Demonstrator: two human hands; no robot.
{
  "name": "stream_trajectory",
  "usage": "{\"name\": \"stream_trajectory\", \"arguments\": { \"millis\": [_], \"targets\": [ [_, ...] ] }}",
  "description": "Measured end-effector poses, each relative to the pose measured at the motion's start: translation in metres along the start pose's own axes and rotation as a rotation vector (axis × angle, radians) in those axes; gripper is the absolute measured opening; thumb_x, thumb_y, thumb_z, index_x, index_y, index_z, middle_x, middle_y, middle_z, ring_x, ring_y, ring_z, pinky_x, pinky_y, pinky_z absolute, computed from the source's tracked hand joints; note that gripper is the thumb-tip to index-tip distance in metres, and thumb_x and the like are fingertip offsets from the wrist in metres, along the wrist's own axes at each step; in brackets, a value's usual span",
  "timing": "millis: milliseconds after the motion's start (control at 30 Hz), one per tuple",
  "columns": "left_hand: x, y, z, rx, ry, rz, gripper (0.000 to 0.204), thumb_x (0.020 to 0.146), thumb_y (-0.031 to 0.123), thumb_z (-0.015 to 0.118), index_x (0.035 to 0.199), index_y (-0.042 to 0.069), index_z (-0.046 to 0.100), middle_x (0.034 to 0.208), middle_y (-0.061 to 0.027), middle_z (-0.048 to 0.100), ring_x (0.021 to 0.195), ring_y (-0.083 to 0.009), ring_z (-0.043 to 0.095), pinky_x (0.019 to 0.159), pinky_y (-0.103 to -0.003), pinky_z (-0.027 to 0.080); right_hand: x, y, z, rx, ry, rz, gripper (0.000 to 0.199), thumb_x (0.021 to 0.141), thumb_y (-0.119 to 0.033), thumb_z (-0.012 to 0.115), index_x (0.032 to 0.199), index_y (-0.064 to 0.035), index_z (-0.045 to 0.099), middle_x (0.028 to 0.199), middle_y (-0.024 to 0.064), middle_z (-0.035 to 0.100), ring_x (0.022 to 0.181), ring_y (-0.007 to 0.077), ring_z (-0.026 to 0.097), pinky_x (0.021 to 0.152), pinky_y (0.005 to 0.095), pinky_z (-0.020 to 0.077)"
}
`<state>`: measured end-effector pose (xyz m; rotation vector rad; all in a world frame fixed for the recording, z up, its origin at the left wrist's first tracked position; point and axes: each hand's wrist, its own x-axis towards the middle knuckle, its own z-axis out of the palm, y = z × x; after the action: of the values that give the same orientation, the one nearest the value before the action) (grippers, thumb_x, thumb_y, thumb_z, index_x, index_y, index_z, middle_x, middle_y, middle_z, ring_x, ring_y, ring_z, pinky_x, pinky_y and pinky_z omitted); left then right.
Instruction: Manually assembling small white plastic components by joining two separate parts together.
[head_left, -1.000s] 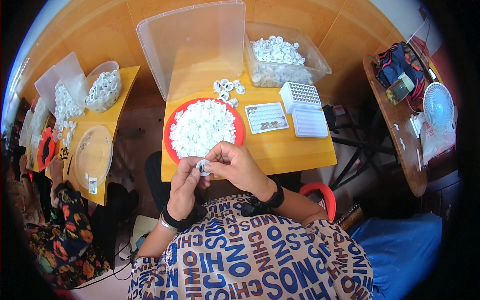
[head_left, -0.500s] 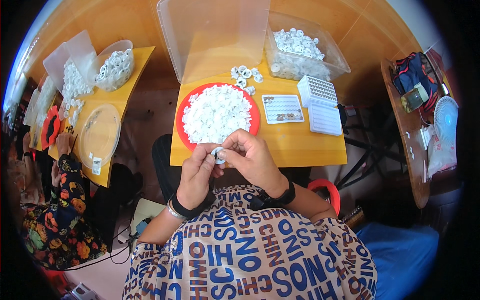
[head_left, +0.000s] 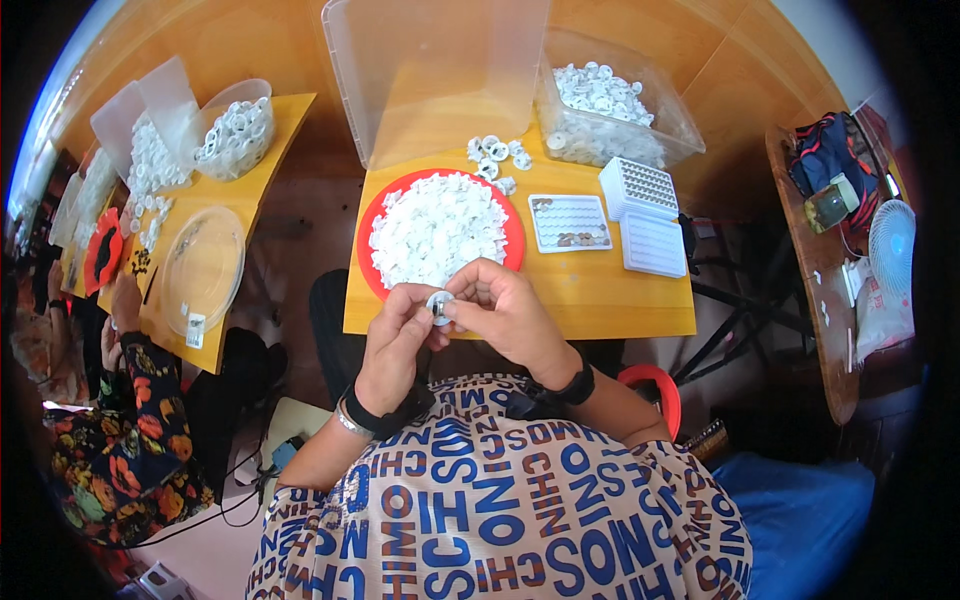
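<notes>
Between my two hands, in front of the red tray's near rim, is a small round white plastic part [head_left: 438, 306] with a dark slot in its middle. My left hand [head_left: 392, 345] pinches its left side, thumb on the near face. My right hand [head_left: 512, 318] closes on its right side with thumb and forefinger at the slot; whether a smaller piece sits in those fingers cannot be seen. Just beyond, a round red tray [head_left: 513, 232] holds a heap of small white plastic pieces [head_left: 438, 228].
Right of the tray lie a white slotted tray [head_left: 570, 222] with small brownish discs and stacked white trays [head_left: 640, 188]. Behind stand a clear bin [head_left: 610, 110] of white parts and an upright clear lid [head_left: 440, 80]. A co-worker's hand [head_left: 126, 300] is at the left table.
The round white part is tilted slightly, showing more of its slotted face. Both hands keep their pinch. The whole view has shifted a little, and the co-worker's hand at left has moved nearer.
</notes>
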<state>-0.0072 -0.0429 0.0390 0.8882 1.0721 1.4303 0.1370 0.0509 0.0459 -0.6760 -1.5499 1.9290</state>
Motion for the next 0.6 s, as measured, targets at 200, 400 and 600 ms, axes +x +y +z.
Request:
{"name": "stream_trajectory", "arguments": {
  "millis": [200, 400, 600],
  "targets": [
    [0.003, -0.006, -0.008, -0.025, -0.021, -0.008, 0.018, 0.098, 0.012, 0.046, 0.110, 0.002, 0.054, 0.090, -0.0034, 0.059, 0.076, -0.0083, 0.053, 0.071, -0.022, 0.045, 0.004, 0.007, 0.004, -0.086, 0.073, -0.069, 0.011, 0.087, -0.004, 0.064, 0.091, 0.0014, 0.055, 0.079, 0.0053, 0.064, 0.070, 0.0083, 0.062, 0.062, 0.0219, 0.0513],
    [0.007, -0.004, -0.003, -0.098, -0.038, 0.003, 0.019, 0.097, 0.018, 0.050, 0.107, 0.003, 0.054, 0.088, -0.0066, 0.062, 0.074, -0.0113, 0.058, 0.069, -0.024, 0.047, 0.003, 0.008, -0.002, -0.007, 0.036, -0.079, 0.011, 0.089, -0.006, 0.062, 0.092, 0.0015, 0.055, 0.079, 0.0048, 0.064, 0.068, 0.0079, 0.061, 0.061, 0.0211, 0.0500],
    [0.010, -0.007, -0.005, -0.170, -0.025, -0.056, 0.021, 0.097, 0.024, 0.051, 0.104, 0.004, 0.051, 0.088, -0.0074, 0.062, 0.076, -0.0131, 0.060, 0.069, -0.025, 0.048, 0.003, 0.010, -0.009, 0.106, -0.056, 0.049, 0.011, 0.090, -0.006, 0.062, 0.098, 0.0005, 0.058, 0.084, 0.0033, 0.064, 0.075, 0.0067, 0.060, 0.067, 0.0214, 0.0499]
  ]
}}
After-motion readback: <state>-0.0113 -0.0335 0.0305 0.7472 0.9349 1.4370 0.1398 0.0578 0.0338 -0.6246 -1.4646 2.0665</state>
